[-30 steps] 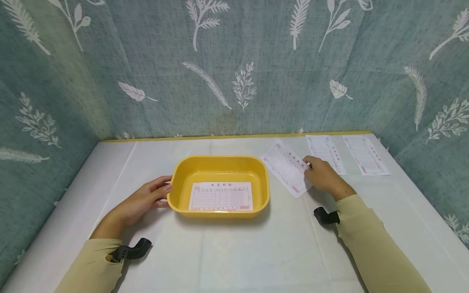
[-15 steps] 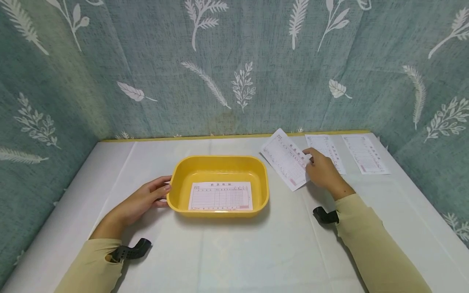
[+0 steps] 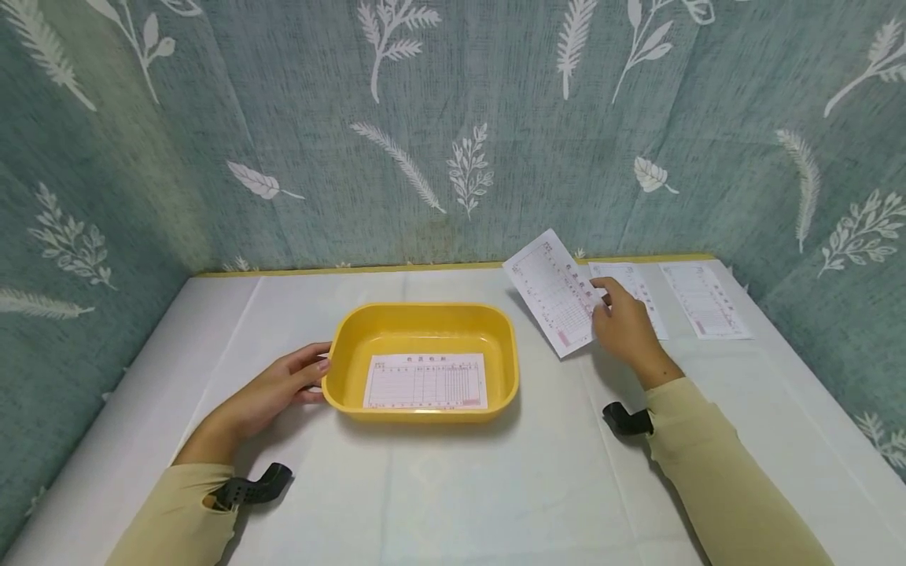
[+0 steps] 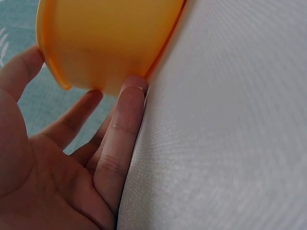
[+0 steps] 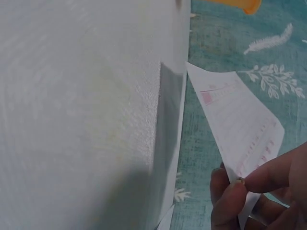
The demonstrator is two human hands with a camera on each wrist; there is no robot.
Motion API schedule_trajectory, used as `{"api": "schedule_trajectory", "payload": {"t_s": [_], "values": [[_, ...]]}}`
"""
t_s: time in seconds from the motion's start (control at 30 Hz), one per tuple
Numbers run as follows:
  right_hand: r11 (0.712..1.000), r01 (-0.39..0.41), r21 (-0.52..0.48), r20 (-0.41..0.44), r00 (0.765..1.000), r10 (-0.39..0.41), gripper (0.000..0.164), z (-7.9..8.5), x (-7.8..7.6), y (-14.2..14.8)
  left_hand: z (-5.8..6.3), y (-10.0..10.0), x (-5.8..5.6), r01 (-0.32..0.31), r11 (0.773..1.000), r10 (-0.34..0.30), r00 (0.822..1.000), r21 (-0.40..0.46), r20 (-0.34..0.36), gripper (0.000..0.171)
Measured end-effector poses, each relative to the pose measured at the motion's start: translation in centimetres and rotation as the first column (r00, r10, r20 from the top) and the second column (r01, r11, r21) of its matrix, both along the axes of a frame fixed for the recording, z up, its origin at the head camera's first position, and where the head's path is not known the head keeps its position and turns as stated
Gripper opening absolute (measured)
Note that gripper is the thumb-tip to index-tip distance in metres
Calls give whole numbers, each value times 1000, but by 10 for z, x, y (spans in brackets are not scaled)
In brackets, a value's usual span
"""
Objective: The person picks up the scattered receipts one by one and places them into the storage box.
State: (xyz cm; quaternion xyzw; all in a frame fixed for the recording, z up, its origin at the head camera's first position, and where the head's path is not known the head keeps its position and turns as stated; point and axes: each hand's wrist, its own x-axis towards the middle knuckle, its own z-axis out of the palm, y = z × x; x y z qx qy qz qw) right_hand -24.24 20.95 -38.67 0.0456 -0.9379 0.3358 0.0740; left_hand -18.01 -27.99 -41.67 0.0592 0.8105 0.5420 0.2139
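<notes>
In the head view a yellow plastic tray (image 3: 425,334) stands on the table with one printed receipt (image 3: 425,381) lying flat inside it. My left hand (image 3: 283,385) touches the tray's left end. The left wrist view shows its thumb (image 4: 26,67) at the rim and the other fingers, nearly straight, against the outer wall. Right of the tray, my right hand (image 3: 626,326) pinches another receipt (image 3: 555,295) by its right edge, between thumb and fingers. That receipt is tilted up off the table, printed side visible; in the right wrist view the paper (image 5: 240,115) bends slightly.
Two more receipts lie at the back right, one (image 3: 630,287) partly hidden by the right hand and one (image 3: 706,303) farther right. A white cloth covers the table (image 3: 453,495). Leaf-patterned green fabric (image 3: 425,157) hangs behind and along both sides.
The right hand has lifted the receipt: its far end has risen and it has come off the table. The left hand and the tray have stayed in place.
</notes>
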Motion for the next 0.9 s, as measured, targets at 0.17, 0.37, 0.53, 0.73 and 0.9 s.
{"api": "schedule_trajectory", "payload": {"t_s": [0.17, 0.37, 0.53, 0.73, 0.9], "values": [[1000, 10, -29, -79, 997, -12, 42, -3, 0, -2, -1, 0, 1, 1, 1000, -1, 1000, 23, -1, 64], [998, 23, -54, -129, 991, -30, 41, -2, 1, -5, 0, -1, 1, 6, 1000, -6, 1000, 27, -5, 63], [996, 18, -87, -166, 986, -32, 42, 1, 4, -9, -1, -1, 1, -9, 999, 9, 1000, 35, 10, 64], [993, 23, -119, -192, 980, -46, 41, 7, 7, -14, 0, 0, 1, -17, 999, 16, 1000, 48, 24, 63], [988, 8, -156, -202, 979, -39, 41, 14, 10, -20, 3, 1, 1, -23, 998, 22, 1000, 54, 23, 63]]}}
